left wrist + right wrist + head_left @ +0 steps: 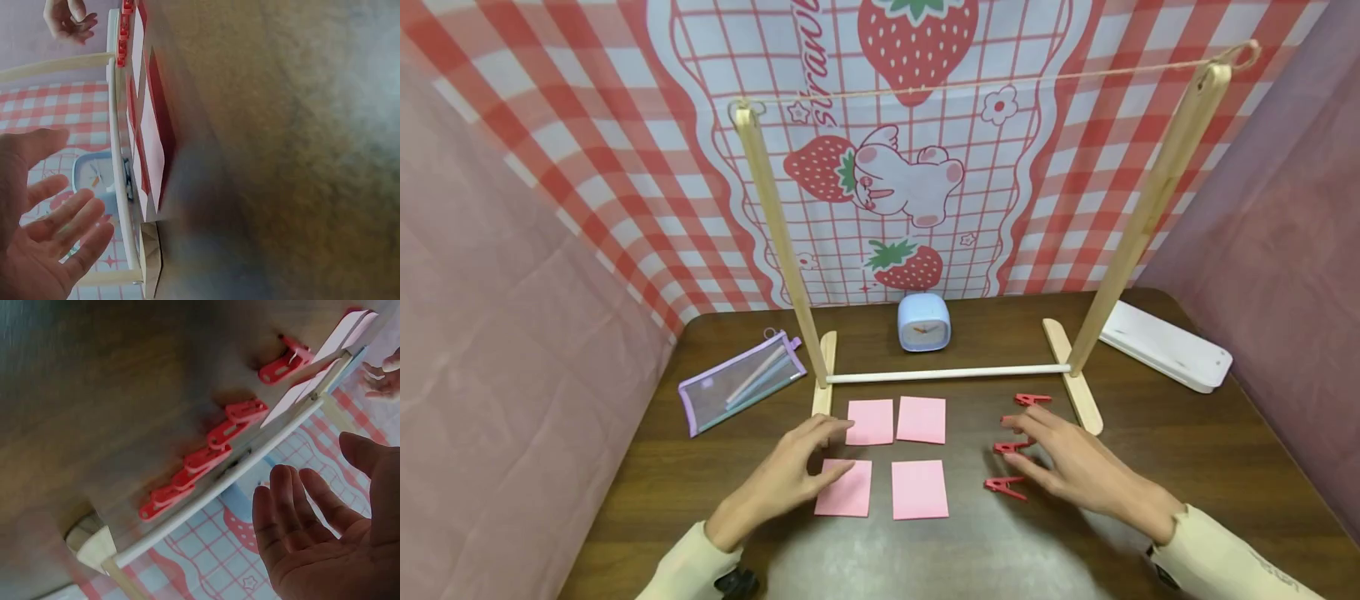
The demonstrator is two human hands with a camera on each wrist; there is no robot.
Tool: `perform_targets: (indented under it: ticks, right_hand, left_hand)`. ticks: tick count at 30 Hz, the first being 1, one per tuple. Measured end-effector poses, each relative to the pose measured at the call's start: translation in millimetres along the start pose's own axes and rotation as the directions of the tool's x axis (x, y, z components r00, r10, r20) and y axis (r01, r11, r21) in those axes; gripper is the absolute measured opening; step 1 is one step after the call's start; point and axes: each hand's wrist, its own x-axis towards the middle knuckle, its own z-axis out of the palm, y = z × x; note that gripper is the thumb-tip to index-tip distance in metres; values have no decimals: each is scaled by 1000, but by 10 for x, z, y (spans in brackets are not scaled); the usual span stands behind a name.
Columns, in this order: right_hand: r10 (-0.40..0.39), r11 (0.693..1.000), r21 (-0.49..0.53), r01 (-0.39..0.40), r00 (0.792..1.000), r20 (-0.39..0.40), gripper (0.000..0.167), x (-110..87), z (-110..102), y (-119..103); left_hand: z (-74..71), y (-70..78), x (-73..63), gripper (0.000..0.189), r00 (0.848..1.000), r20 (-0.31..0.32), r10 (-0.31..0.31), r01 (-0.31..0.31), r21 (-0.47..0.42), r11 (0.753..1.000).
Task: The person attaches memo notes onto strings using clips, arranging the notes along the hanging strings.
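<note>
My left hand (pixel 782 473) hovers over the left side of the pink paper squares (pixel 920 489), thumb and fingers apart and nothing held. In the left wrist view its fingers (pixel 81 231) are spread and loosely bent. Several pink squares lie in two rows on the table. My right hand (pixel 1086 467) is above several red clothespins (pixel 1004 487), which lie in a column to the right of the squares. It partly hides some of them in the head view. The right wrist view shows its relaxed fingers (pixel 284 506) apart from the red clothespins (pixel 228 430).
Behind the squares stands a wooden frame (pixel 782 242) with a white crossbar (pixel 947 374) and a string (pixel 985 83) across its top. A blue clock (pixel 923 322) sits behind the bar. A mesh pencil pouch (pixel 741 383) lies left; a white case (pixel 1165 346) lies right.
</note>
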Motion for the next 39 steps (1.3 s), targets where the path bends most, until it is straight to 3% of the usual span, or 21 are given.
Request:
perform_targets:
  ticks: [4, 10, 19, 24, 30, 39]
  right_hand:
    - [-15, 999, 41, 15, 1000, 10, 34, -29, 35, -12]
    - [-62, 994, 94, 58, 997, 38, 34, -73, 90, -27]
    - [-125, 992, 17, 124, 987, 96, 41, -145, 138, -60]
    - [-135, 991, 20, 133, 983, 128, 41, -173, 156, -53]
    - [-126, 992, 48, 119, 974, 189, 29, -194, 168, -28]
    - [-124, 991, 68, 113, 974, 188, 23, -193, 216, -10]
  left_hand:
    - [-18, -24, -31, 44, 1000, 7, 2, -2, 2, 1000]
    - [-30, -34, -70, 44, 996, 90, -19, 14, 63, 998]
    - [-28, -20, -131, 54, 977, 195, -88, 58, 156, 986]
    - [-8, -28, -147, 59, 973, 206, -105, 68, 180, 981]
    - [15, -22, -161, 58, 969, 211, -130, 96, 167, 981]
    - [38, -62, -156, 43, 989, 131, -62, 38, 182, 982]
